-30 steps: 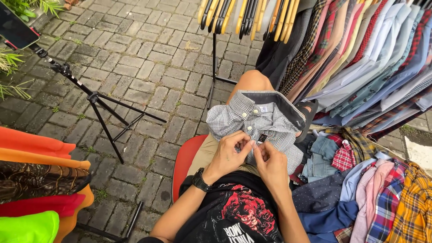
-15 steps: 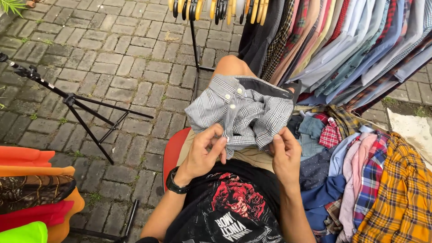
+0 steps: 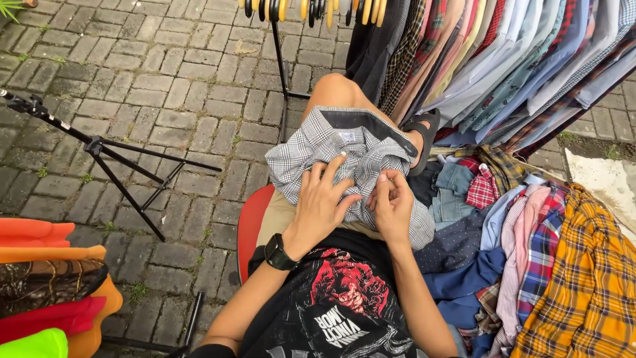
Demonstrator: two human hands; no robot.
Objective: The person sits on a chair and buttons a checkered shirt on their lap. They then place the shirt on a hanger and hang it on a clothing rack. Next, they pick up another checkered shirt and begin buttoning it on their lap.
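A grey checked button-up shirt (image 3: 311, 146) lies bunched across my lap and raised knee, collar turned away from me. My left hand (image 3: 322, 202), with a black watch at the wrist, rests flat on the shirt's front with fingers spread. Beside it my right hand (image 3: 392, 202) pinches a fold of the same shirt between thumb and fingers. I sit on a red chair (image 3: 250, 225) and wear a black printed T-shirt.
A rack of hung shirts (image 3: 503, 59) fills the upper right, with a heap of plaid and denim clothes (image 3: 550, 265) below it. A black tripod (image 3: 112, 159) stands on the brick paving at left. Orange, red and green garments (image 3: 46, 278) hang at lower left.
Both hands have come back together on the shirt: the left went from pinching the edge to lying flat, the right moved inward and pinched a fold. The view shifted slightly.
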